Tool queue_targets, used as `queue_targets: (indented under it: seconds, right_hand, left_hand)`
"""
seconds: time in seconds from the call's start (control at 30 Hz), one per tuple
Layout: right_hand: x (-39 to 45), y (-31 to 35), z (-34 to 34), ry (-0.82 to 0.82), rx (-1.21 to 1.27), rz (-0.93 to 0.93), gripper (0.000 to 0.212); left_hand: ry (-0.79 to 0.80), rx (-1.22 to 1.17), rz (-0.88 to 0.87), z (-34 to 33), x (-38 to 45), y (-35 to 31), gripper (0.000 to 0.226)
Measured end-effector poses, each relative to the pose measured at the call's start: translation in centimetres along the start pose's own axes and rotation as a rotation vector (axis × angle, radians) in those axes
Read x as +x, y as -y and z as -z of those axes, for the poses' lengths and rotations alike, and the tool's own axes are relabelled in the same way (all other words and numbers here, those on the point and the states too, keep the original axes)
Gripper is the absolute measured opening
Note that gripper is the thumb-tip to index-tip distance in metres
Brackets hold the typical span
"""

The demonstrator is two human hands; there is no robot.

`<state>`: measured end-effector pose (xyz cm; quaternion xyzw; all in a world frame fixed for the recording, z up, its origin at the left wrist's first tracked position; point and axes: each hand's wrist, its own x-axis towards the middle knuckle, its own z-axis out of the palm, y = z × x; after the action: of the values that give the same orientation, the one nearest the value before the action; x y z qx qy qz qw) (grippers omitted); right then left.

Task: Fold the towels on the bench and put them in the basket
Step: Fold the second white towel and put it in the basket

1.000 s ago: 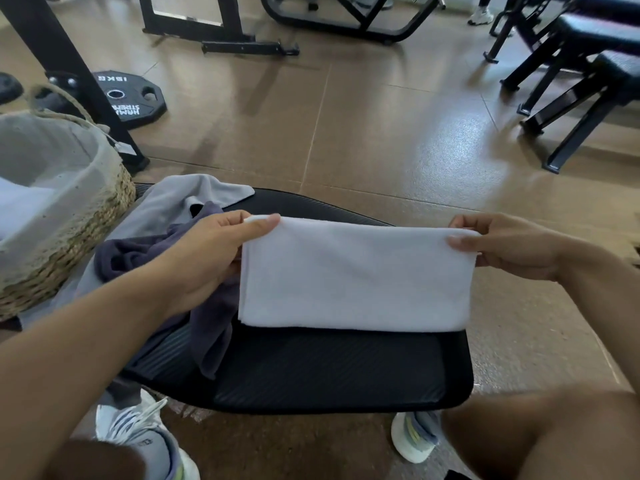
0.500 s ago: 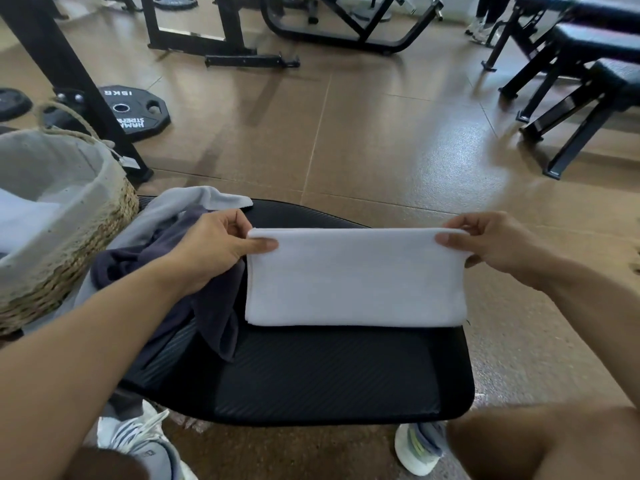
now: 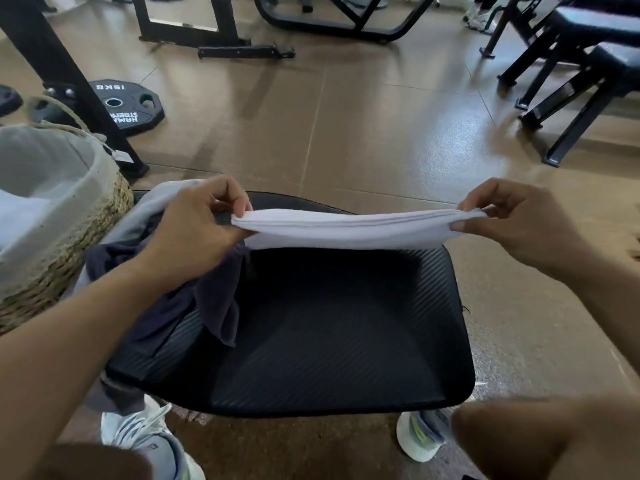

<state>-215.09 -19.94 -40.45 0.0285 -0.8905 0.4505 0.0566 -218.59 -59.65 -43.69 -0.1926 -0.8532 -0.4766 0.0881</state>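
A person's left hand (image 3: 194, 233) and right hand (image 3: 516, 223) each pinch one end of a folded white towel (image 3: 346, 226), fingers curled tight on the soft layered cloth, holding it stretched flat in the air above a black ribbed padded bench (image 3: 329, 341). At nine o'clock on the bench lie a crumpled dark purple towel (image 3: 194, 306) and a pale grey one (image 3: 145, 213). Farther toward nine o'clock stands a round woven straw basket (image 3: 69, 258) with a grey fabric lining.

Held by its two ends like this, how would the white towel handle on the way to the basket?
Likely floppy: the white towel sags between the left hand and right hand. Probably light, since fingertip pinches carry it. Its stacked layers could slip apart.
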Motion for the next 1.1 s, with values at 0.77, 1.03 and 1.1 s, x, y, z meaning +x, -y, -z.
queue_targets:
  seconds: [0.77,1.03,1.1]
  right_hand:
    - [-6.5,-0.9,-2.9,0.779,-0.897,-0.047,0.034]
    - [-7.4,0.6,-2.2,0.923,-0.828,-0.178,0.024]
    - [-7.2,0.6,-2.2,0.841,-0.730,-0.168,0.023]
  left_hand:
    - [0.763,0.631,-0.075,-0.8,-6.5,-0.2,0.037]
    - [0.858,0.663,-0.013,-0.4,-5.7,-1.5,0.049]
    - [0.693,0.548,-0.039,-1.0,-5.5,-1.5,0.046]
